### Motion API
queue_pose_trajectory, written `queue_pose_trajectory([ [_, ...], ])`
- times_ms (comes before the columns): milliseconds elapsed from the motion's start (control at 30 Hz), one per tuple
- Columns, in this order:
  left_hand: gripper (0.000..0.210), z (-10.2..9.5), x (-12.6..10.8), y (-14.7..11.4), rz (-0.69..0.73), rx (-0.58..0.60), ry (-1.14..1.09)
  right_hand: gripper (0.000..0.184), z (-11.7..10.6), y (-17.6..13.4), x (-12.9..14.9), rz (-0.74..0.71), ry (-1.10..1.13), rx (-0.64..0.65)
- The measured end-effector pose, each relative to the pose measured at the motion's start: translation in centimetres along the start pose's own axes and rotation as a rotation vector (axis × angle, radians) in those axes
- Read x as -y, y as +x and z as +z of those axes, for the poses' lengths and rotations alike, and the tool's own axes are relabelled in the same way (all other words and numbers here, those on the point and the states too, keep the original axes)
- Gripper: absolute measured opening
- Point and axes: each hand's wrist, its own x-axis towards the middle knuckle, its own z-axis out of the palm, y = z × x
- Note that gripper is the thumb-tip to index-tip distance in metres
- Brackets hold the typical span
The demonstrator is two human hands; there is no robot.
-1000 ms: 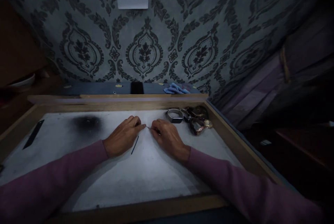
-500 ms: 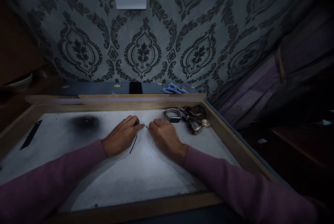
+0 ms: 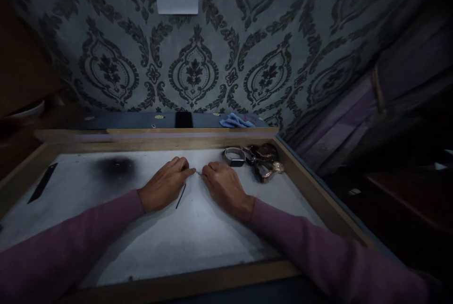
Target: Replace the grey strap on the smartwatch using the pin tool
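Both my hands rest over the white surface (image 3: pixel 170 247) of a wooden-framed tray. My left hand (image 3: pixel 164 183) is closed, thumb and fingertips pinched together. Across a small gap, my right hand (image 3: pixel 226 188) is pinched shut as well. A tiny thin sliver (image 3: pixel 197 172) shows between the two sets of fingertips; its kind is too small to make out. Below my left fingers lies a thin dark stick (image 3: pixel 180 196). Beyond my right hand sit a watch with a grey band (image 3: pixel 234 156) and a heap of several other watches (image 3: pixel 264 160).
A wooden rim (image 3: pixel 198 273) surrounds the tray. A flat black strip (image 3: pixel 42 183) lies at the left, near a dark smudge (image 3: pixel 116 167). Behind the rim are a black rectangular object (image 3: pixel 184 120) and a blue cloth (image 3: pixel 236 121). A purple curtain (image 3: pixel 350 105) hangs at the right.
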Motion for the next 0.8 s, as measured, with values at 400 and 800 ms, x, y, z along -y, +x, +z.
queue_pose_trajectory([
  [400,0.035,-0.22,-0.23,0.19,-0.057,0.072,0.037,0.018,-0.32,0.04,0.27,0.037,0.038,-0.002],
  [800,0.033,-0.03,-0.06,0.08,-0.017,0.028,0.021,0.019,-0.18,0.01,0.24,0.046,0.071,-0.014],
])
